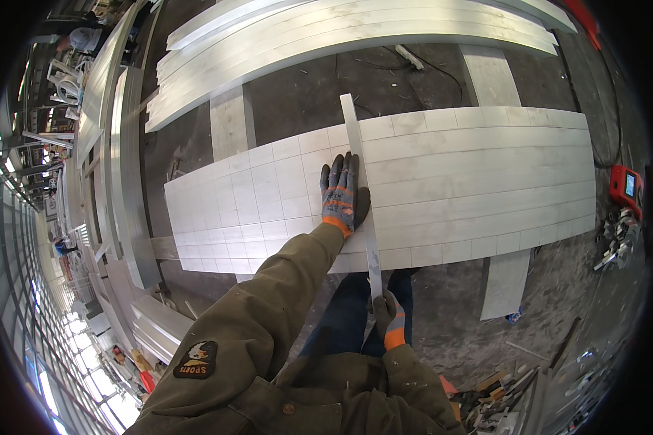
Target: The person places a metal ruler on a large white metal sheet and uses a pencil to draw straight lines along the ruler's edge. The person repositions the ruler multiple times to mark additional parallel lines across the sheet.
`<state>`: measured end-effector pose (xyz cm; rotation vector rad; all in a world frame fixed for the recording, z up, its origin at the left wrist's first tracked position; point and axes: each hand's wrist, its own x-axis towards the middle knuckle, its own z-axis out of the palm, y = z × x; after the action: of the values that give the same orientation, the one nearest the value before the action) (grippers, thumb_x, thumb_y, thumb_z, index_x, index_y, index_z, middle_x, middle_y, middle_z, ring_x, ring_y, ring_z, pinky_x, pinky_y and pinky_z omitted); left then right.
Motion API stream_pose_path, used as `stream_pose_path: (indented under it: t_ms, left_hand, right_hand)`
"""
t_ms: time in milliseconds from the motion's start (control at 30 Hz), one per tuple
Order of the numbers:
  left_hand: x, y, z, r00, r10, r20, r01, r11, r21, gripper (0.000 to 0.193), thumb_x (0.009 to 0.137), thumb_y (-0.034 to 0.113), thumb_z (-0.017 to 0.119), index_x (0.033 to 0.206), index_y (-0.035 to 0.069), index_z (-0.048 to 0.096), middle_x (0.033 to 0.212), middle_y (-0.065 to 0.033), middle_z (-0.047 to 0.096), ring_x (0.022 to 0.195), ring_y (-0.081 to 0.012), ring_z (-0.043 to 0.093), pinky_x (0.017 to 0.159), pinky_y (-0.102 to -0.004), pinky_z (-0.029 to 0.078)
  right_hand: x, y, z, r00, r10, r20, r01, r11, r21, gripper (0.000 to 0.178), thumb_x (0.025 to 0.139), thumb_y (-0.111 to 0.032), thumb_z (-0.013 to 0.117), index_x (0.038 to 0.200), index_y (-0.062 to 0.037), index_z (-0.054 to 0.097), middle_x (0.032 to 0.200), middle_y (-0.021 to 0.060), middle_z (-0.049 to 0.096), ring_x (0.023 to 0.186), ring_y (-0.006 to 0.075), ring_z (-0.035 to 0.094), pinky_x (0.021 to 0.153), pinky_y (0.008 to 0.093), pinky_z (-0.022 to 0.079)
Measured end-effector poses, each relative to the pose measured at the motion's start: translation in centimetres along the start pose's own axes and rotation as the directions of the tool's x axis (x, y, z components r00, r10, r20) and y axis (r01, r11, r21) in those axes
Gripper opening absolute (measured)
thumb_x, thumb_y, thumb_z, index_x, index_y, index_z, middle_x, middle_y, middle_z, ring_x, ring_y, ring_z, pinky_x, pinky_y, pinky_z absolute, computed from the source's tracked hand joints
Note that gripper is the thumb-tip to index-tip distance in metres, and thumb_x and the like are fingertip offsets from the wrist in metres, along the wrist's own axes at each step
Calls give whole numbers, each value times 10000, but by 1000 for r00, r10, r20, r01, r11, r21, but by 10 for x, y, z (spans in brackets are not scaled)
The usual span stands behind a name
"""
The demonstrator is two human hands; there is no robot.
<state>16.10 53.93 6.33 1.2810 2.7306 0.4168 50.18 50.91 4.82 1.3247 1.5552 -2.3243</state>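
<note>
A long, narrow metal bar (366,181) lies crosswise over a row of silvery metal beams (479,174) laid side by side. Thin dark lines form a grid on the beams left of the bar, and short marks run along their far and near edges to the right. In a grey and orange work glove, my left hand (339,190) rests flat on the beams with fingers stretched out, its thumb over the bar. My right hand (390,316), gloved alike, closes round the bar's near end, which sticks out past the front beam toward my body.
Crosswise metal supports (502,286) carry the beams. Another group of long beams (355,43) lies beyond, and more profiles (127,174) stand to the left. A red device with a screen (626,190) sits at the right, beside loose metal pieces (620,243). Cables trail over the floor.
</note>
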Motion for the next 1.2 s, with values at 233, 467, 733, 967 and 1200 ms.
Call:
stream_pose_path:
  t_ms: [233, 467, 733, 967, 1200]
  left_hand:
    - [1, 4, -6, 1000, -12, 8, 13, 999, -43, 753, 1011, 340, 504, 1636, -15, 283, 1691, -207, 308, 1565, -411, 264, 1287, -580, 140]
    - [1, 3, -4, 994, -26, 105, 12, 991, 132, 745, 1021, 344, 499, 1621, -42, 286, 1695, -204, 301, 1577, -396, 245, 1293, -571, 129]
    - [1, 3, -3, 1000, -12, 28, 10, 999, 50, 761, 995, 339, 540, 1605, -49, 300, 1686, -203, 317, 1578, -384, 247, 1293, -570, 133]
    - [1, 2, -1, 1000, -3, 22, 2, 999, 50, 756, 993, 332, 541, 1604, -46, 307, 1679, -204, 334, 1574, -393, 253, 1290, -575, 138]
    - [1, 4, -3, 997, -36, 63, 35, 999, 13, 751, 1021, 357, 506, 1624, -30, 283, 1690, -209, 315, 1578, -394, 249, 1293, -577, 119]
  right_hand:
    - [1, -9, 4, 999, -31, 24, 29, 996, 80, 412, 1065, -453, 556, 1082, -49, 634, 835, 12, 579, 753, 110, 522, 675, 296, 435]
    - [-8, -32, -3, 997, 70, 16, -70, 997, -20, 428, 1073, -346, 584, 1323, -3, 633, 953, 48, 680, 844, 124, 626, 763, 298, 515]
    - [-1, -11, 2, 998, 52, 20, -53, 998, 41, 417, 1072, -341, 582, 1302, 3, 638, 924, 43, 669, 833, 129, 631, 763, 298, 517]
    - [-3, -10, 2, 998, 67, 0, -67, 996, 52, 401, 1068, -343, 582, 1269, -3, 647, 920, 40, 661, 827, 124, 627, 752, 293, 513]
    - [-11, -60, -27, 967, -79, -243, 38, 985, -169, 305, 1077, -196, 561, 1303, -11, 651, 938, 57, 697, 850, 125, 650, 730, 289, 527]
